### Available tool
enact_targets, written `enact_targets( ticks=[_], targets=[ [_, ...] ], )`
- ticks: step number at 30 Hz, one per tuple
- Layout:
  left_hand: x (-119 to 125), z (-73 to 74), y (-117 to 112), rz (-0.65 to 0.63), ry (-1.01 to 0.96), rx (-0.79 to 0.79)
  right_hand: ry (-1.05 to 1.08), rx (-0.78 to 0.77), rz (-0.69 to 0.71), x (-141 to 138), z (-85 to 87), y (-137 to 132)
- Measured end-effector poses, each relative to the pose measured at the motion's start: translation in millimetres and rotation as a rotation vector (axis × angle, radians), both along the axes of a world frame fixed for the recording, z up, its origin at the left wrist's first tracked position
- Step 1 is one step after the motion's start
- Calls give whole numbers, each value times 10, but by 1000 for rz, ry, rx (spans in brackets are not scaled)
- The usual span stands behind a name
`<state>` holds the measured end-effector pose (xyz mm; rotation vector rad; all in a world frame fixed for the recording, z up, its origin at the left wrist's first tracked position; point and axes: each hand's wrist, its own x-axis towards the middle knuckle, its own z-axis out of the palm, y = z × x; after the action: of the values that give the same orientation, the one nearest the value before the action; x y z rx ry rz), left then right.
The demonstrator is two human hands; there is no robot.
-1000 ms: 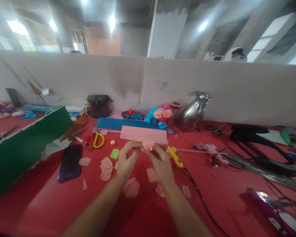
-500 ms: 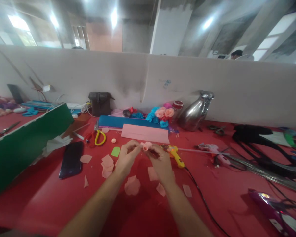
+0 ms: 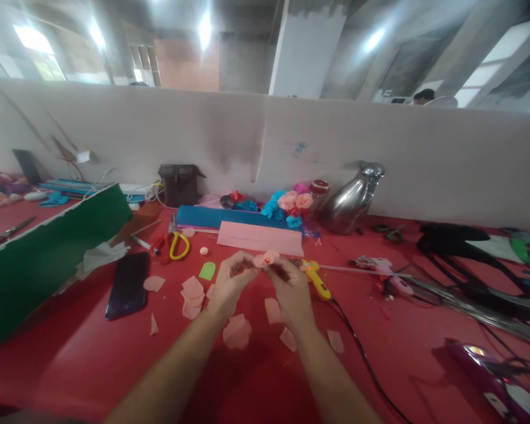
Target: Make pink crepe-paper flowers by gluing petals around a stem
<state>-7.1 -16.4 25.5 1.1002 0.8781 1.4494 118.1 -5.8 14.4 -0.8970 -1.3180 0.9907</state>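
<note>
One small pink flower (image 3: 267, 257) is just left of the yellow glue gun (image 3: 318, 281), pinched by the fingertips of the left hand (image 3: 229, 282) and the right hand (image 3: 294, 288), both nearly closed. Pink petals (image 3: 237, 333) lie on the red table (image 3: 256, 388) left of the glue gun, a phone (image 3: 127, 287) well left, a metal jug (image 3: 350, 203) behind it.
</note>
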Motion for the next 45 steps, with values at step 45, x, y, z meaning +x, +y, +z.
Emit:
enact_targets(
  ticks=[45],
  targets=[
    [-123,15,82,-182,-57,-260,-100,28,-126,-1,50,-25]
  ],
)
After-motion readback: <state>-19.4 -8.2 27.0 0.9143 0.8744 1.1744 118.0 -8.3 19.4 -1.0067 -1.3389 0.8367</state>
